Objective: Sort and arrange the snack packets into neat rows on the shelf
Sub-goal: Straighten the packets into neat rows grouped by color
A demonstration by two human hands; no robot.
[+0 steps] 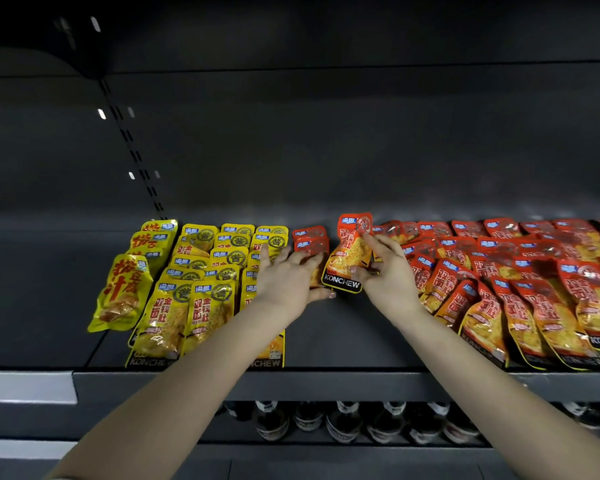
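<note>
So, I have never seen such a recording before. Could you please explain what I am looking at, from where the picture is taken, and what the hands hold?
There is no machine here: a person works with two bare hands. The only picture comes from a camera worn on the person's head, so it looks forward and down along both arms. In front is a dark shop shelf. On its left part lie yellow snack packets in fairly tidy overlapping rows. On its right part lies a looser heap of red packets. The right hand pinches one red packet, held upright between the two groups. The left hand rests with spread fingers on a short row of red packets beside the yellow ones. Below the shelf stand bottles, too blurred to read.
</note>
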